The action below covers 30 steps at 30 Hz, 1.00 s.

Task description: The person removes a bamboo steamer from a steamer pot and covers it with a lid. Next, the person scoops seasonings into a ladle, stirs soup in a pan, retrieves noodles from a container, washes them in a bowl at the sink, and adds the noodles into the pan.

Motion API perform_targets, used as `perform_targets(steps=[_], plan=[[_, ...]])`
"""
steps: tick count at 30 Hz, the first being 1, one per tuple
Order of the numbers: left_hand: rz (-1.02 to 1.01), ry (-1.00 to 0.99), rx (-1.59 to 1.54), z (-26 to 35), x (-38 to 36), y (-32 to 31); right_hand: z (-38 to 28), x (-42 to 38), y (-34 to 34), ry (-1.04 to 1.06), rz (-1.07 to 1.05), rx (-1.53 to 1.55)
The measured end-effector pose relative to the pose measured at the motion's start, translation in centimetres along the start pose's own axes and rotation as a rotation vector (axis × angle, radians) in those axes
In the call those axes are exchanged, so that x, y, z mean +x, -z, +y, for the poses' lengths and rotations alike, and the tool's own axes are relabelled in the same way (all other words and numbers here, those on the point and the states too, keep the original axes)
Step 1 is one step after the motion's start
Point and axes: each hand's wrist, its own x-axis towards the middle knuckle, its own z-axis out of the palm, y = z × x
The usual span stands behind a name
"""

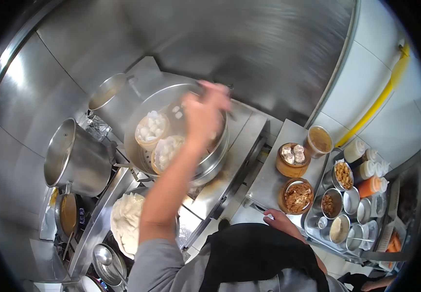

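My left hand (208, 109) is over the right side of a large round steel steamer pot (179, 90), smeared by motion. Dark shapes show beside its fingers, too blurred to make out. Inside the pot, two bamboo baskets hold white dumpling-like pieces (152, 127) on white liners. Small white pieces (178, 113) lie behind them. My right hand (278, 221) is low beside the edge of a steel counter (265, 187), its fingers partly hidden, nothing seen in it. Nearest to it is a bamboo basket of brown food (298, 197); another basket of pale pieces (293, 155) stands behind.
Steel pots (86, 163) and a pan of brown liquid (68, 214) stand left. White dough-like material (125, 221) lies by my left forearm. At right are a brown tub (320, 140), a tray of ingredient cups (332, 202) and sauce bottles (370, 186). Another person's hand (379, 283) shows bottom right.
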Motion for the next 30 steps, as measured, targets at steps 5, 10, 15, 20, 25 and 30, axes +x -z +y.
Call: perform_targets(steps=[5,10,15,20,25,30], plan=[[0.146,-0.023,0.042,-5.0,10.0,15.2,-0.6,-0.3,-0.5,-0.069,0.007,-0.008],[0.284,0.007,0.18,-8.6,11.5,17.6,-2.3,-0.8,-0.7,-0.075,0.049,0.041],[0.402,0.043,0.283,-10.3,12.3,17.5,-5.6,-1.6,-0.5,-0.153,0.069,0.03],[0.541,0.108,0.361,-11.9,14.2,17.4,-5.0,-1.1,-0.7,-0.131,0.053,0.039],[0.495,0.094,0.346,-11.5,13.6,17.0,-5.0,-1.3,-0.7,-0.084,0.07,0.017],[0.421,0.123,0.258,-10.8,12.3,16.4,-3.3,-0.7,-0.6,-0.039,0.065,-0.019]])
